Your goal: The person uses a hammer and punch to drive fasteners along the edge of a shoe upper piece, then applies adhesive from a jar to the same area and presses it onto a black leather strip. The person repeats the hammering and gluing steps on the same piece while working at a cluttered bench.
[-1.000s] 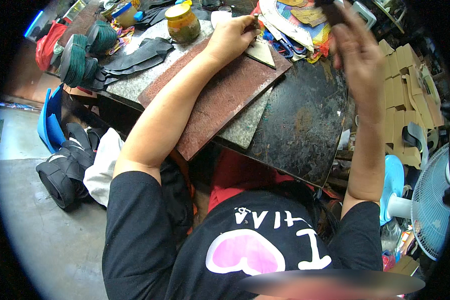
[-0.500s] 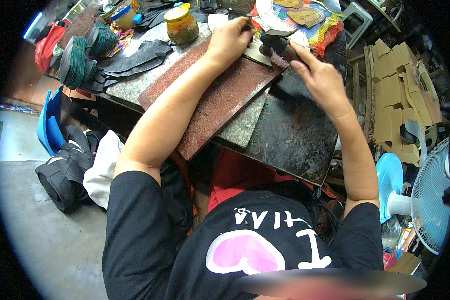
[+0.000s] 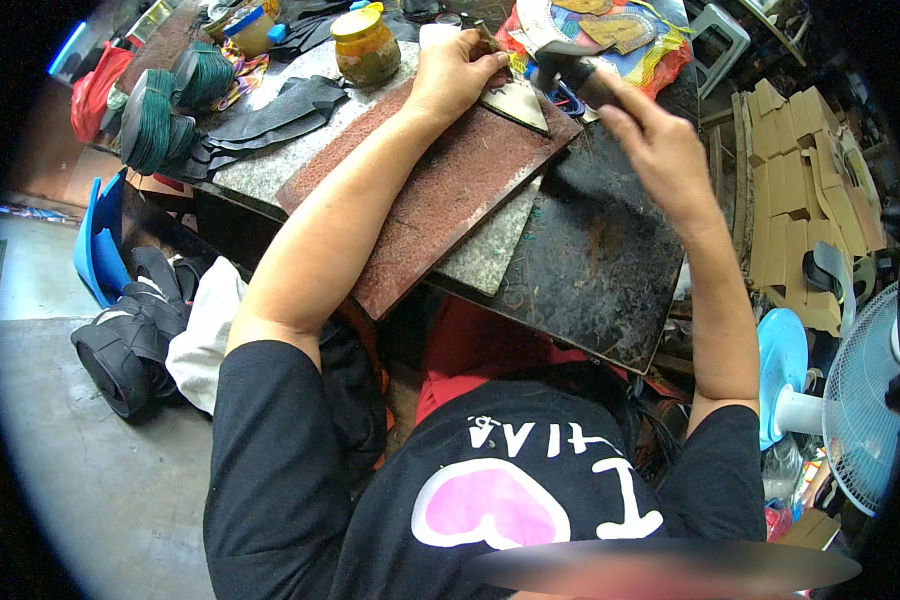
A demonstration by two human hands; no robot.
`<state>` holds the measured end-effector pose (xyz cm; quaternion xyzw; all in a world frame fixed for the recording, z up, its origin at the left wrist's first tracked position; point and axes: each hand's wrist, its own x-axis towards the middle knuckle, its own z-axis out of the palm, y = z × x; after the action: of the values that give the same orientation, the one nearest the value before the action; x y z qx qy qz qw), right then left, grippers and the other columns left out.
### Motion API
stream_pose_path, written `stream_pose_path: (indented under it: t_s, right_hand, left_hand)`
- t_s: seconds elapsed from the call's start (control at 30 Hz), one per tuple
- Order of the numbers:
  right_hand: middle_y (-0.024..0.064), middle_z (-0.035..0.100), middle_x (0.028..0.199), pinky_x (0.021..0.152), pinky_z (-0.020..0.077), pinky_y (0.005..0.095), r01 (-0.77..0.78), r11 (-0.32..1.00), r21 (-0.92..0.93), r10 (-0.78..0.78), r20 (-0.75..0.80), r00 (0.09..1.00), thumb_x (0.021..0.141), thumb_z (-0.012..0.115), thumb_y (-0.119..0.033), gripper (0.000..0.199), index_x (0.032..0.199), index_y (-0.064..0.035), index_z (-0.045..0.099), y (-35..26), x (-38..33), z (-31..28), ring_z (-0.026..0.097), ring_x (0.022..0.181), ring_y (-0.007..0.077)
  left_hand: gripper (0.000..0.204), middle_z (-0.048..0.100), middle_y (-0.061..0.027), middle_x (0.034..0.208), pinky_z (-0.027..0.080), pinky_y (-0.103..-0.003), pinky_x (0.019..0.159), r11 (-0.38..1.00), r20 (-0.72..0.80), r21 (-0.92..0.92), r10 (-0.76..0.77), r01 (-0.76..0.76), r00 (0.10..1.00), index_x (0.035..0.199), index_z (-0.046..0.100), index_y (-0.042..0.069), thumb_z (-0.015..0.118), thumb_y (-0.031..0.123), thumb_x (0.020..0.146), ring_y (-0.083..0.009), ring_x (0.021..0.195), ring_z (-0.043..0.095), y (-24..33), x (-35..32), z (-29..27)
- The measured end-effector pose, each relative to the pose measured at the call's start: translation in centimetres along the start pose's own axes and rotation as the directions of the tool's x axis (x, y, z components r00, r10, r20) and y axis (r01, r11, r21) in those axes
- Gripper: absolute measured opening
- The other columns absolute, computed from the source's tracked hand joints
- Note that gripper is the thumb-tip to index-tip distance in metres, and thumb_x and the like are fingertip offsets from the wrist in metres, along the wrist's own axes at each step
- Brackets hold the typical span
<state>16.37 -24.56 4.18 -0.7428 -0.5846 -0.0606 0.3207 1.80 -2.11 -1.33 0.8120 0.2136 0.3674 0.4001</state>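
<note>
On the reddish-brown board [image 3: 450, 190], my left hand [image 3: 452, 78] pinches a cream piece [image 3: 515, 104] with a dark edge, perhaps leather, near the board's far end. Its tapered end points toward the board's right corner; the rest is partly covered by my fingers. My right hand [image 3: 660, 145] is wrapped round the handle of a hammer [image 3: 562, 62]. The dark hammer head is just beyond and to the right of the cream piece, and looks apart from it. Beside the board's far right corner lies a small blue item [image 3: 567, 102], partly hidden by the hammer.
Beyond my left forearm stand a yellow-lidded jar [image 3: 365, 50] and black leather pieces [image 3: 275, 120]. Green thread spools [image 3: 150, 122] sit at the table's left. Cut pieces lie on a colourful bag [image 3: 620, 40] at the far right. A fan [image 3: 860, 390] stands at my right.
The hammer has lifted off the cream piece and moved slightly right, along with my right hand. My left hand has shifted a little nearer and left; more of the piece shows.
</note>
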Motion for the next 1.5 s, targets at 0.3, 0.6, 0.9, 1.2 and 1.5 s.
stream_pose_path:
  t_s: [0.3,0.6,0.9,1.2,1.5]
  right_hand:
    - [0.01,0.065,0.08,0.062,0.0481,0.0297,0.148,0.939,0.309,-0.056,-0.287,0.956,0.101,0.054,-0.031,0.04,0.139,-0.016,0.053,-3.6,1.7,-3.7,0.06,0.071,0.0212]
    - [0.0231,0.068,0.086,0.07,0.0536,0.0502,-0.007,0.991,-0.131,0.015,0.067,0.998,0.097,0.053,-0.047,0.041,0.136,-0.0321,0.054,0.2,-0.8,0.0,0.067,0.085,0.0432]
    - [0.0225,0.068,0.106,0.079,0.0522,0.0439,-0.103,0.986,-0.132,0.122,0.142,0.982,0.098,0.056,-0.039,0.043,0.137,-0.0209,0.055,0.4,-1.5,1.2,0.065,0.098,0.0412]
    - [0.0086,0.065,0.083,0.063,0.0479,0.0325,-0.059,0.985,0.163,0.065,-0.028,0.998,0.099,0.057,-0.036,0.036,0.132,-0.0216,0.061,-2.1,0.6,-3.4,0.059,0.072,0.0212]
    - [-0.0016,0.057,0.071,0.053,0.0417,0.0216,0.031,0.997,0.066,-0.024,-0.107,0.994,0.102,0.056,-0.027,0.037,0.136,-0.0135,0.058,-0.7,0.9,-2.1,0.049,0.057,0.0047]
  left_hand:
    - [0.017,0.067,-0.0181,0.087,0.054,-0.044,0.072,0.832,0.063,0.373,0.418,-0.411,0.906,0.1,0.064,0.006,0.064,0.017,0.088,-0.0381,0.082,0.067,2.5,-0.6,0.9]
    - [0.019,0.07,-0.0174,0.085,0.056,-0.038,0.07,0.966,-0.028,0.191,0.185,-0.177,0.982,0.099,0.066,-0.001,0.067,0.015,0.089,-0.0283,0.078,0.071,1.4,-0.6,0.7]
    - [0.017,0.071,-0.0109,0.088,0.058,-0.025,0.065,0.901,0.024,-0.416,-0.126,0.125,0.992,0.101,0.067,-0.005,0.066,0.009,0.093,-0.0132,0.073,0.07,0.0,-0.1,0.7]
    - [0.023,0.07,-0.0186,0.085,0.055,-0.038,0.069,0.981,0.04,0.104,0.158,-0.162,0.987,0.103,0.068,0.002,0.071,0.018,0.086,-0.0308,0.074,0.07,1.2,-0.2,0.8]
    - [0.019,0.068,-0.0183,0.085,0.055,-0.043,0.071,0.869,0.033,0.31,0.395,-0.385,0.918,0.099,0.065,0.005,0.066,0.02,0.088,-0.0367,0.08,0.068,2.5,-0.9,1.1]
